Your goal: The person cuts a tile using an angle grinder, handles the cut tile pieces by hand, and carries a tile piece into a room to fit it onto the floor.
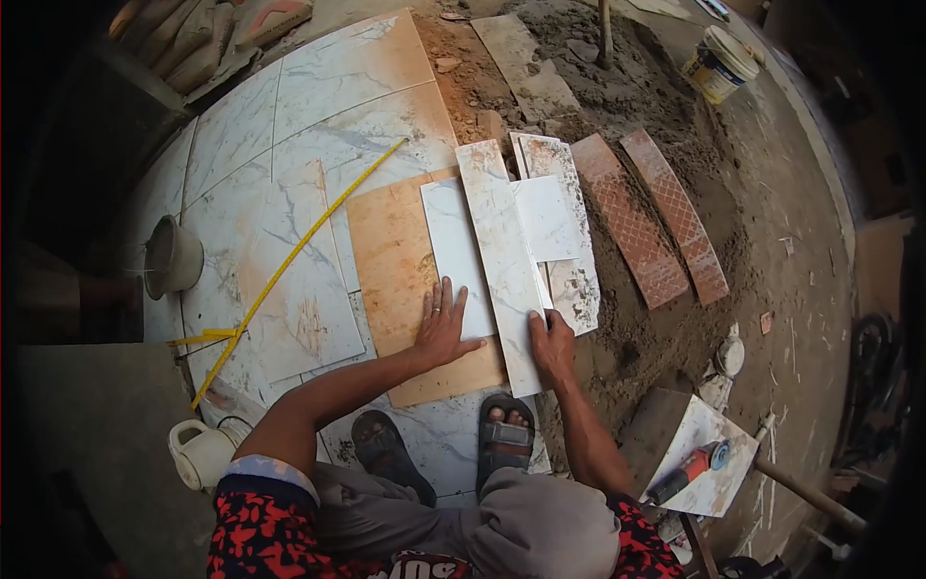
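Observation:
My left hand (446, 326) lies flat with fingers spread on a white marbled tile (448, 232), which rests on a larger tile with an orange-brown surface (386, 227). At the right, my right hand (552, 349) grips the lower right edge of a long, narrow marbled tile strip (496, 232), thumb on top and fingers partly hidden beneath. The strip runs along the right side of the white tile. Beyond it sit a small white tile piece (546, 217) and a dirt-speckled tile (576, 285), overlapping each other.
A yellow measuring tape (307, 238) stretches across the tiled floor at left, near a grey bowl (176, 255) and a pale jug (200, 454). Two reddish patterned tiles (632, 227) lie on grey sand. An angle grinder (689, 473) rests on a tile at lower right; a bucket (721, 64) stands far right.

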Demonstrator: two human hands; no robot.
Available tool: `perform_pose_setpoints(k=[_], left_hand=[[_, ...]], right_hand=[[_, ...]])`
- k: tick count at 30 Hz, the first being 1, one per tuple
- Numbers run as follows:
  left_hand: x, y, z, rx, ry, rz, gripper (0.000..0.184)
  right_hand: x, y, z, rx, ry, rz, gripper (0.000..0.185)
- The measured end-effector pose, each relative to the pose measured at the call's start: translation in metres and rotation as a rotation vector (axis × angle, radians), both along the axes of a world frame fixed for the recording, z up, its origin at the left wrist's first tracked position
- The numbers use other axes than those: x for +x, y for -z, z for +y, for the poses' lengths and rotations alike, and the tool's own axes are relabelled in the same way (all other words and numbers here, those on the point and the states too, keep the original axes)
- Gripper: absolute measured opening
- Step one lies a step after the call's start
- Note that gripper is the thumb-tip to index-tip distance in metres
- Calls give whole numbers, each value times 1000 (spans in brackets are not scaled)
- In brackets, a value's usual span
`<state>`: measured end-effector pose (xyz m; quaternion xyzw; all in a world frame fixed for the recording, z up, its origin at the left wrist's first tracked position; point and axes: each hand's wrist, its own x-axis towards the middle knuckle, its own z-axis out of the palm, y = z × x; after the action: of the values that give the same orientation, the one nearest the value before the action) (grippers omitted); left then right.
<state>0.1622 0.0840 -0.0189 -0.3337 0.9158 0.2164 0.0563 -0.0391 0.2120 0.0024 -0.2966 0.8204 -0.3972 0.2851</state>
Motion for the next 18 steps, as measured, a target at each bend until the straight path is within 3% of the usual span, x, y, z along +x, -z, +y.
perform_pose_setpoints(k=[6,11,16,18], left_hand=[[2,4,-33,89,-181,220,94],[-20,-3,-69,36,-80,213,93],[-50,-13,-100,37,9,45,100],[-56,-14,-106,32,-10,-16,101]], right_hand=[[8,19,-12,-90,-48,145,42],[8,9,7,-101,-145,460,37],[11,13,39,-61,-117,424,43],[16,25,50,-31,-22,168,46]])
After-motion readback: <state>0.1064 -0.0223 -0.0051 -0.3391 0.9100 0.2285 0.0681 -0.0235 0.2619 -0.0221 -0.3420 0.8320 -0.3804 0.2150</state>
